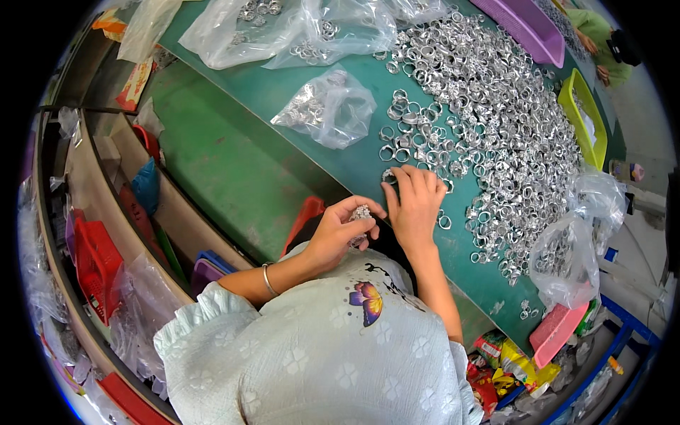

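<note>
My left hand (338, 231) is curled near the table's edge, with a small cluster of silver rings (361, 214) held between its thumb and fingers. To its right, my right hand (416, 205) reaches over the green tabletop (265, 88), its fingers bent down. A silver ring (389, 176) shows between its thumb and index fingertip. Its other fingers partly cover a few loose rings. A big heap of silver rings (510, 127) spreads beyond that hand to the right. A clear plastic bag with rings (312, 106) lies on the table, farther off to the left.
More clear bags (297, 35) lie at the far edge. A purple tray (528, 28) and a yellow-green tray (584, 117) border the heap. A pink tray (556, 336) sits at the near right corner. Shelves with red baskets (98, 262) stand left. Another person's green sleeve (591, 32) shows far right.
</note>
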Demonstrator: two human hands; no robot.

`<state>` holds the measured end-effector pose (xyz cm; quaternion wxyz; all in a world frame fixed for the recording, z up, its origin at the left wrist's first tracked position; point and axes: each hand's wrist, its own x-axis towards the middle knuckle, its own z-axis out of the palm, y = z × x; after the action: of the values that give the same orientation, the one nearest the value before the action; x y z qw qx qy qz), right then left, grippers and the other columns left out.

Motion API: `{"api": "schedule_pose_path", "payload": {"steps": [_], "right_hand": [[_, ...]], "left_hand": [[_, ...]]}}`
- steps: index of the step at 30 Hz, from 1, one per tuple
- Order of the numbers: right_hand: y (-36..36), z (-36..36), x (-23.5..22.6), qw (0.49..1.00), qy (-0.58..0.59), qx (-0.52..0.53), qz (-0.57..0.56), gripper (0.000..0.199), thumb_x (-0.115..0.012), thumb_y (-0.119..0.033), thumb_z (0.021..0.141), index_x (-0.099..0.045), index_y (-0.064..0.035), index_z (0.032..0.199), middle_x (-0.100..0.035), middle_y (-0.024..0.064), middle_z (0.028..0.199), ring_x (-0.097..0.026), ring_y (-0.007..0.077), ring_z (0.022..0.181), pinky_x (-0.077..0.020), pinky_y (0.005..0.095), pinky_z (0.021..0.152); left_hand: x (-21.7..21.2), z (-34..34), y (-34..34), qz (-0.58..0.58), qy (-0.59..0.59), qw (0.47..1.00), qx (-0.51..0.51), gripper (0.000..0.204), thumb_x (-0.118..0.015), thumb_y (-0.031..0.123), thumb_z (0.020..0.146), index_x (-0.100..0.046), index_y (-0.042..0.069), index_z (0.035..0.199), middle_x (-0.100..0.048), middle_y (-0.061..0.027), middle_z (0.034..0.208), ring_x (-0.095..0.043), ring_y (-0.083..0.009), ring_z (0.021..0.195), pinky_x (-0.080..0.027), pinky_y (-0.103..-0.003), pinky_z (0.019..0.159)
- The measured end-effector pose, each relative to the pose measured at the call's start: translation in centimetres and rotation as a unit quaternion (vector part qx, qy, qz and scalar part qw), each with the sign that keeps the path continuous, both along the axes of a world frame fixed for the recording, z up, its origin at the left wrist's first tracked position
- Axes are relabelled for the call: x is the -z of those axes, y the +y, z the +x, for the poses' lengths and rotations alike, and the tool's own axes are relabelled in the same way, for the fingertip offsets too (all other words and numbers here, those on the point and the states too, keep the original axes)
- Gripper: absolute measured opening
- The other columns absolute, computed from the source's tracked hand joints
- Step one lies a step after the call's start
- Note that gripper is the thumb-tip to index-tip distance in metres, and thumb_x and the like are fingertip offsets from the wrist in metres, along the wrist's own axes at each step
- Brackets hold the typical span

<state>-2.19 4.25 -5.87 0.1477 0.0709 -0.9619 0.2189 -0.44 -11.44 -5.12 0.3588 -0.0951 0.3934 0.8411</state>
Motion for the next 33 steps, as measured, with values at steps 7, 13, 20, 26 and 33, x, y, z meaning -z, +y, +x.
{"api": "schedule_pose_path", "payload": {"steps": [7,13,20,26,33], "right_hand": [[0.6,0.2,-1.0,0.997,0.045,0.041,-0.05,0.016,-0.064,-0.009,0.076,-0.061,-0.0067,0.091,-0.059,0.0033,0.092,-0.051,0.0206,0.086,-0.0313,0.0364,0.08],[0.4,-0.1,-0.5,0.996,0.036,0.029,-0.077,0.016,-0.064,-0.005,0.074,-0.065,-0.0047,0.09,-0.059,0.0049,0.085,-0.051,0.0208,0.082,-0.0354,0.0348,0.076],[0.5,1.1,-2.2,0.957,0.059,-0.042,-0.279,0.019,-0.065,0.008,0.066,-0.066,0.0001,0.083,-0.061,0.0089,0.079,-0.053,0.0232,0.075,-0.0436,0.0308,0.067],[0.5,1.7,-2.4,0.957,0.053,-0.043,-0.283,0.017,-0.063,0.009,0.069,-0.065,0.0012,0.084,-0.062,0.0088,0.081,-0.055,0.0225,0.075,-0.0448,0.031,0.067],[4.2,-0.4,-3.6,0.967,-0.016,0.08,-0.243,0.024,-0.06,-0.002,0.078,-0.061,-0.0014,0.102,-0.062,0.0108,0.096,-0.055,0.0264,0.096,-0.0427,0.0356,0.083]], "left_hand": [[0.4,-1.0,0.8,0.029,-0.088,0.993,-0.071,0.022,-0.058,0.007,0.085,-0.055,0.004,0.107,-0.059,-0.0059,0.099,-0.054,-0.0102,0.078,-0.042,-0.022,0.054],[-0.2,-1.4,0.8,-0.004,-0.013,0.997,-0.074,0.032,-0.059,0.007,0.085,-0.054,0.003,0.117,-0.059,-0.0058,0.104,-0.058,-0.0123,0.088,-0.049,-0.024,0.069],[-0.3,-1.6,1.1,-0.025,0.091,0.995,-0.024,0.042,-0.064,-0.001,0.077,-0.053,0.002,0.118,-0.056,-0.0047,0.108,-0.055,-0.0096,0.093,-0.049,-0.025,0.078],[-0.5,-1.9,2.1,-0.09,0.187,0.978,-0.015,0.04,-0.067,0.0,0.076,-0.055,0.002,0.114,-0.058,-0.0022,0.096,-0.054,-0.0057,0.081,-0.047,-0.019,0.067],[-0.5,-2.4,1.4,0.024,0.031,0.999,0.023,0.026,-0.057,0.007,0.083,-0.057,0.003,0.108,-0.056,-0.0063,0.09,-0.053,-0.0103,0.068,-0.043,-0.019,0.05]]}}
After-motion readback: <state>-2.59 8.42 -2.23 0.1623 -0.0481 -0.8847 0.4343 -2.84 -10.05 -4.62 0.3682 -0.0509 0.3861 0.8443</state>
